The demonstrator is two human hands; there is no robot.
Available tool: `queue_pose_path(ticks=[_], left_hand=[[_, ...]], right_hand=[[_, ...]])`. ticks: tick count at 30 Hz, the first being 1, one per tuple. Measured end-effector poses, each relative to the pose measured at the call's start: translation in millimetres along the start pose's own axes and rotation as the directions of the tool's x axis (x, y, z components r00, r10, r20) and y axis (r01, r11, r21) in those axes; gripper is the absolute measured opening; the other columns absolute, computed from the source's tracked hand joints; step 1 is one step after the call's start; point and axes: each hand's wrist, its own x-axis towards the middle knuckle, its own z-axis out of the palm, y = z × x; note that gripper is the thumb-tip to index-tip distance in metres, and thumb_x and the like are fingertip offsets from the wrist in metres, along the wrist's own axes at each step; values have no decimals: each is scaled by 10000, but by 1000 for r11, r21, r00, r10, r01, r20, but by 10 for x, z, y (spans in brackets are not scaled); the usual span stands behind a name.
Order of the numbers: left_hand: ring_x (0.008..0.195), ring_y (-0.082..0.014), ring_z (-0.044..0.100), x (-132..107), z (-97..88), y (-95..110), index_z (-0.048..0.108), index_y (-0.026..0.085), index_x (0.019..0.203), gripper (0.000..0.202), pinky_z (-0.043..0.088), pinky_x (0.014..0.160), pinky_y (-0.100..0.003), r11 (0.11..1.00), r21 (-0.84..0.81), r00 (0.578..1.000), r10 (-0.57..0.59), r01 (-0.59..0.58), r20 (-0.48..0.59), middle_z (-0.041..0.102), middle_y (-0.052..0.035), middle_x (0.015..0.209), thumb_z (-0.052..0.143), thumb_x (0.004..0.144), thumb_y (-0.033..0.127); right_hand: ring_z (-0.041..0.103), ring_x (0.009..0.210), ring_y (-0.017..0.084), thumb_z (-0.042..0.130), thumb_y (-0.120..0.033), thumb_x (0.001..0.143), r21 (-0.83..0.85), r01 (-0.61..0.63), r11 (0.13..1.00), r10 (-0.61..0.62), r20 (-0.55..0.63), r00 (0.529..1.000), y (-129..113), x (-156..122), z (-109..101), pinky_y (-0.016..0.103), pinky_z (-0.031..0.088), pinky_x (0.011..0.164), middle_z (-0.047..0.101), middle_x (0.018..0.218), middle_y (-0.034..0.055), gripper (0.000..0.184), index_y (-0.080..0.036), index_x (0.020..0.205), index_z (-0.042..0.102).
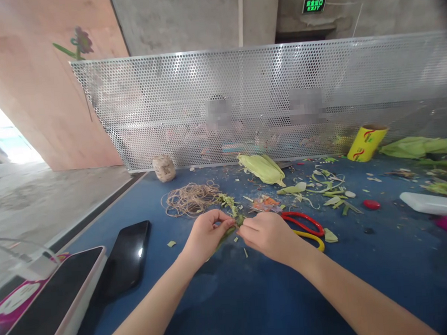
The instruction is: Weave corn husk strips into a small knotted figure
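Both hands meet over the blue table (252, 296) just above its middle. My left hand (206, 233) is curled, with fingers pinched on a small green plant piece (237, 221), perhaps a strip of corn husk. My right hand (266, 232) is closed too, and its fingertips grip the same piece from the right. A greenish sprig (227, 202) lies just behind the hands. A loose coil of brown twine (189, 198) lies behind my left hand. Red and yellow scissors (305, 225) lie right beside my right hand.
A husked corn cob (263, 168) and scattered husk scraps (329, 192) lie further back. A twine ball (164, 168) stands by the perforated metal screen (264, 95). A black phone (126, 255) and a second device (46, 301) lie left. A yellow roll (366, 142), a red cap (371, 204) and a white container (431, 202) are right.
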Motion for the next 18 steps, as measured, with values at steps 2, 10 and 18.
queue_pose_path(ticks=[2, 10, 18], left_hand=[[542, -121, 541, -5, -3, -3, 583, 160, 628, 176, 446, 536, -232, 999, 37, 1000, 23, -22, -20, 618, 0, 595, 529, 750, 273], [759, -162, 546, -49, -37, -31, 601, 176, 734, 110, 451, 732, -306, 879, 285, 897, 427, -381, -117, 624, -24, 728, 516, 803, 187], [767, -162, 573, -76, 1, -73, 591, 168, 847, 93, 493, 713, -308, 726, 428, 779, 623, -538, -76, 642, -35, 788, 607, 762, 204]], right_hand=[[442, 511, 113, 393, -177, 875, 47, -47, 998, 46, 31, 998, -1, -2, -8, 267, 228, 508, 513, 591, -9, 263, -177, 636, 501], [494, 573, 104, 362, -296, 902, 507, -566, 650, 454, 338, 824, 22, 57, -39, 202, 332, 526, 511, 607, -19, 292, -180, 662, 481], [507, 642, 122, 323, -256, 907, 465, -550, 694, 431, 343, 835, 3, 60, -80, 224, 335, 575, 525, 671, -5, 263, -177, 719, 489]])
